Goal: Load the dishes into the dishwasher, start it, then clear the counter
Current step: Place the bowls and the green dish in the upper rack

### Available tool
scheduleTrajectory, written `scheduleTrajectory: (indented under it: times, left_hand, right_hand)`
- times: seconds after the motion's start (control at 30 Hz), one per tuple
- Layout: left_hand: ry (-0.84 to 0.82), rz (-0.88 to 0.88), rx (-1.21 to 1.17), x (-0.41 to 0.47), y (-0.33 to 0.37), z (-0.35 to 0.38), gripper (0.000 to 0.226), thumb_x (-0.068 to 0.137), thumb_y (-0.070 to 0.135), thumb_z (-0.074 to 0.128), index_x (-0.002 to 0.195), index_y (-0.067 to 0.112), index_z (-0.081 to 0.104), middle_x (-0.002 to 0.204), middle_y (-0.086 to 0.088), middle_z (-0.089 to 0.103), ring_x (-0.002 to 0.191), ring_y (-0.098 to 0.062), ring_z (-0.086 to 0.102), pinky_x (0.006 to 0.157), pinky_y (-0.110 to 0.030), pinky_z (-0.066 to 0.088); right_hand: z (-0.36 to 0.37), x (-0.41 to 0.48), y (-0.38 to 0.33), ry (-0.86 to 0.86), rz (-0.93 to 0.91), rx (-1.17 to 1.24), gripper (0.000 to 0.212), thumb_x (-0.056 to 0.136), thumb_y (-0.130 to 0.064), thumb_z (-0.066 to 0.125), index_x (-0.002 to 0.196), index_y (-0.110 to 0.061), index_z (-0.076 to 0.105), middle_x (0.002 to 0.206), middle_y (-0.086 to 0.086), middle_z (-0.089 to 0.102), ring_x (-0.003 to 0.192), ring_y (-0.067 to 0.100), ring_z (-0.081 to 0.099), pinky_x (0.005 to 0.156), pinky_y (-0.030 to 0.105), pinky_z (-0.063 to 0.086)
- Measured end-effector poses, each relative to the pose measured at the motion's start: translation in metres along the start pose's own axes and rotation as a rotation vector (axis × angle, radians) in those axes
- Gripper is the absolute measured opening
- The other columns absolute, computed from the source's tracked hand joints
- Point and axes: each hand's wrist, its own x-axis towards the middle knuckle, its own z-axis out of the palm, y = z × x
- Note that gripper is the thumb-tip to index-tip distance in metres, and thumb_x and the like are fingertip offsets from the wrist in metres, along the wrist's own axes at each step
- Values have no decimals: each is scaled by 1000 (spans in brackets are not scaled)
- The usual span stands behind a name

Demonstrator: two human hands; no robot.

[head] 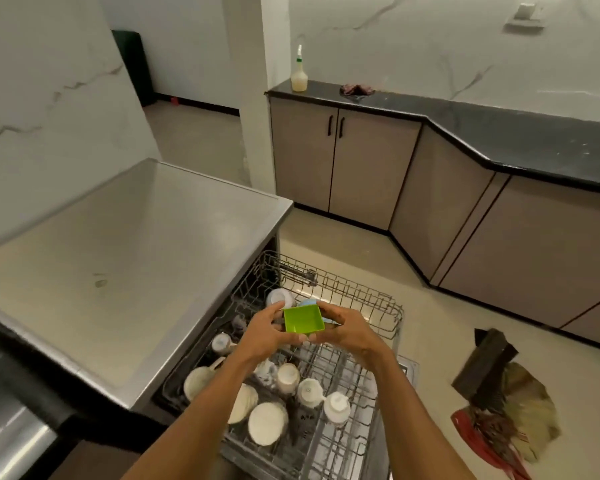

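- Gripping a small green square plastic box [303, 319] with the left hand [265, 336] on its left side.
- Gripping the same box with the right hand [349, 332] on its right side.
- Up in the air over the pulled-out grey wire dishwasher rack [354, 292].
- Down in the rack, white cups and bowls [309, 391], upside down.
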Motion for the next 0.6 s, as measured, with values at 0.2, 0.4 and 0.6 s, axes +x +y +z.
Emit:
scheduleTrajectory:
  times: [0.2, 0.4, 0.6]
  left_hand:
    - [-79, -62, -40, 46, 4, 53, 85, 74, 1, 79, 145, 3, 34, 139, -10, 50, 118, -21, 56, 80, -20, 52]
    - [-125, -165, -59, 89, -13, 83, 82, 78, 6, 77, 147, 2, 32, 143, -11, 48, 117, -15, 52, 87, -23, 47]
    - [-262, -264, -71, 140, -43, 98, 51, 79, 12, 77, 125, 12, 54, 118, -2, 65, 110, -14, 60, 89, -22, 50]
  right_hand:
    - [-41, 11, 34, 73, 51, 196, 57, 76, 0, 79, 127, -17, 60, 116, -6, 70, 102, 5, 68, 75, 19, 55]
    - [-61, 30, 76, 178, 120, 291, 72, 77, -4, 80, 141, -8, 49, 132, 1, 63, 108, 0, 64, 78, 17, 55]
    - [-63, 58, 118, 294, 176, 354, 70, 80, -11, 78, 143, -11, 48, 132, 0, 62, 101, -8, 63, 74, 12, 53]
